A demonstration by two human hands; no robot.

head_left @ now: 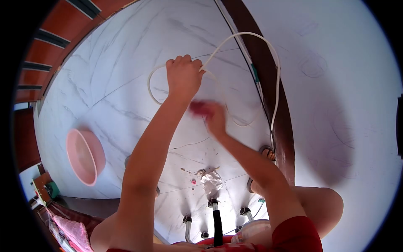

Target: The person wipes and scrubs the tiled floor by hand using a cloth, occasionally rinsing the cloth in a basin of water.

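Fingers curled, my left hand (184, 75) is closed around a white cable (277, 84) in the upper middle of the view. The cable makes a loop on the left of the hand and a large arc on the right, down along the wall's foot. My right hand (216, 119), smeared by motion, is below and to the right of the left one. In it is a dark red cloth (201, 108), also blurred. Whether the cloth touches the cable I cannot tell.
A pink basin (86, 157) stands on the marbled floor at left. Crumpled white plastic (211, 180) and scattered debris lie ahead of a wheeled chair base (213, 203). Along the right wall (319, 109) runs a dark skirting (286, 143) with a black cord. Red-brown cabinets (54, 38) line the upper left.
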